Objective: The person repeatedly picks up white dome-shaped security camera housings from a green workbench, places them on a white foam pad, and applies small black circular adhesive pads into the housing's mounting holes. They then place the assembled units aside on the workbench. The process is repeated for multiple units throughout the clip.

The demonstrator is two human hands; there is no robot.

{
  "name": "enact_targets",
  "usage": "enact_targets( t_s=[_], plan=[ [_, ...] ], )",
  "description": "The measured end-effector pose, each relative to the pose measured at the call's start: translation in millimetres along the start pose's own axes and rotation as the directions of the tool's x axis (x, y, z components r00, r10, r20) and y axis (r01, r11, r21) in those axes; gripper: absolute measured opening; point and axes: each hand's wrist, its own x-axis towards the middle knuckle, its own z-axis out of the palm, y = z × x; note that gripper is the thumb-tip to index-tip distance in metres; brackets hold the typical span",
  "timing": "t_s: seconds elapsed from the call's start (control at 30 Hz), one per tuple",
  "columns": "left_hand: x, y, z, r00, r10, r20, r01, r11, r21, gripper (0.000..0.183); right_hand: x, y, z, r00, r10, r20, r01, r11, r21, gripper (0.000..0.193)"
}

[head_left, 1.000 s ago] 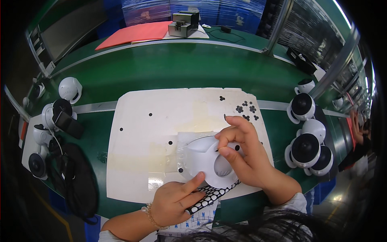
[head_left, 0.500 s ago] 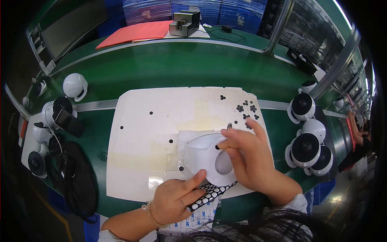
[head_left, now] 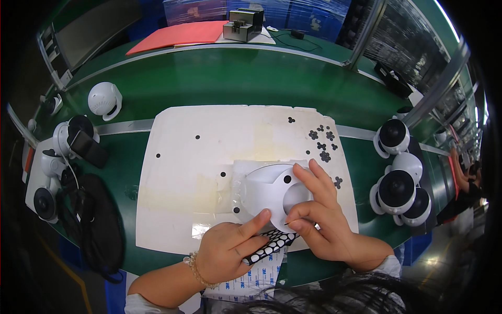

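A white rounded plastic housing [head_left: 260, 189] with a round opening lies on a translucent foam sheet [head_left: 241, 168]. One black round pad [head_left: 287, 179] sits on its surface beside the opening. My left hand [head_left: 222, 251] grips a black sheet with rows of white circles [head_left: 272, 246] at the housing's near edge; its index finger points up against the housing. My right hand [head_left: 329, 225] is at the housing's near right rim, thumb and index finger pinched on a small dark piece, apparently another round pad. Its other fingers are raised.
Underneath is a white board [head_left: 178, 178] with scattered black dots and clusters. White cameras with black fronts [head_left: 396, 191] stand at the right, others [head_left: 45, 203] at the left by a black bag [head_left: 102, 225]. A printed backing sheet [head_left: 246, 288] lies near me. A metal fixture [head_left: 243, 24] stands far back.
My right hand has moved from the pad beside the opening down to the housing's near rim, leaving that pad on the housing. My left hand keeps its hold on the sheet.
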Motion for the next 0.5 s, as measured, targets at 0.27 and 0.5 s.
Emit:
enact_targets(
  t_s=[0.27,0.5],
  plan=[
    [1.8,2.3,2.6,0.998,-0.028,-0.059,0.029,1.0,0.012,0.021,1.0,-0.7,1.7,1.0,-0.007,0.027,0.007,1.0,-0.031,0.005],
    [3.6,3.9,1.8,0.999,-0.016,-0.043,0.017,1.0,0.017,0.024,-5.6,2.1,2.7,0.998,-0.065,-0.025,0.062,0.993,-0.099,0.013]
  ],
)
